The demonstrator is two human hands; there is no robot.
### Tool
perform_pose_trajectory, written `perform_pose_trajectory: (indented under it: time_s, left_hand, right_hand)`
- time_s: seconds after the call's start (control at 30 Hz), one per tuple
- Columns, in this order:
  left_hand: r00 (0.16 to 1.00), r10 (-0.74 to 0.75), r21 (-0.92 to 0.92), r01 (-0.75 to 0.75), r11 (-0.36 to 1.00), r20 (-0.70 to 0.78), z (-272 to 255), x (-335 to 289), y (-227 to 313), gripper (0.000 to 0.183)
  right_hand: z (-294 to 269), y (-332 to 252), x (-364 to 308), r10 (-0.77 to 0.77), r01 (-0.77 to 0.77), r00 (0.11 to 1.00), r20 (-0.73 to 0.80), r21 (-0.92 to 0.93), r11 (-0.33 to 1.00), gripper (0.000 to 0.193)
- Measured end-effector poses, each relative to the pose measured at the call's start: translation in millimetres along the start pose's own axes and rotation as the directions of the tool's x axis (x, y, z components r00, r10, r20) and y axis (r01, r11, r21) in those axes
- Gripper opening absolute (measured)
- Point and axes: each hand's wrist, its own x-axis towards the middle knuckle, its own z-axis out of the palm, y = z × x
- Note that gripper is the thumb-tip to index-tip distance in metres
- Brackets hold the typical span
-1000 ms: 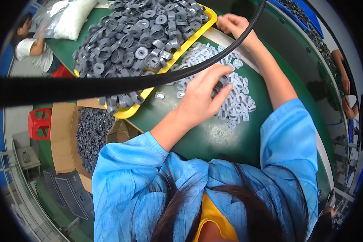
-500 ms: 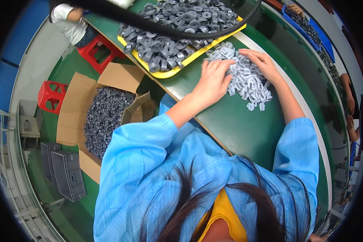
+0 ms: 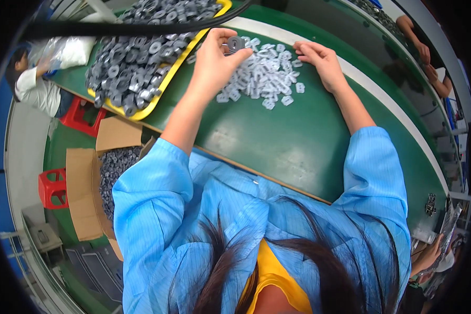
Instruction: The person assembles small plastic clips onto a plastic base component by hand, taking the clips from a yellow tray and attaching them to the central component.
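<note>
My left hand (image 3: 213, 62) is raised beside the near end of the yellow tray, closed around a dark grey round plastic part (image 3: 236, 43) with a hole in its middle. Just right of it, a loose heap of small translucent white plastic pieces (image 3: 267, 73) lies spread on the green tabletop (image 3: 256, 131). At the heap's right edge is my right hand (image 3: 323, 64), its thumb and fingers drawn together. Whatever those fingertips may pinch is too small to make out.
A yellow tray (image 3: 164, 93) piled with grey round parts (image 3: 136, 63) stands at the far left. Below the table edge sits an open cardboard box (image 3: 83, 196) of similar parts, near red stools (image 3: 52, 188). A black cable (image 3: 141, 27) crosses above. Other people work left and right.
My left hand has left the heap, moved left, and now holds a grey round part. My right hand has drawn its fingers together by the heap. The whole view has shifted.
</note>
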Motion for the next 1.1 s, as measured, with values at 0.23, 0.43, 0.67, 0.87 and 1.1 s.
perform_pose_trajectory:
  time_s: [0.23,0.43,0.67,0.87,1.1]
  left_hand:
    - [0.966,0.146,0.382,-0.22,0.897,0.214,24.9,61.7,3.6,0.04]
    - [0.966,0.175,0.389,-0.237,0.89,0.188,56.4,74.9,9.5,0.032]
    - [0.847,-0.387,-0.606,0.532,0.591,0.365,31.4,99.2,-12.7,0.019]
    - [0.859,-0.37,-0.555,0.511,0.657,0.353,45.4,90.6,-16.1,0.029]
    - [0.861,-0.386,-0.533,0.508,0.677,0.331,51.0,84.6,-16.2,0.029]
  right_hand:
    - [-4.1,4.3,33.6,0.053,-0.053,0.999,0.006,-0.012,0.999,0.021]
    - [14.6,-7.7,79.1,-0.02,-0.011,0.986,0.167,0.182,0.983,0.03]
    - [-22.8,-6.4,85.8,0.169,-0.17,0.971,0.172,-0.008,0.985,0.023]
    - [-8.0,-6.8,64.3,-0.191,0.396,0.867,0.459,-0.405,0.824,0.017]
    - [3.6,-10.0,48.9,-0.247,0.395,0.918,0.311,-0.661,0.637,0.021]
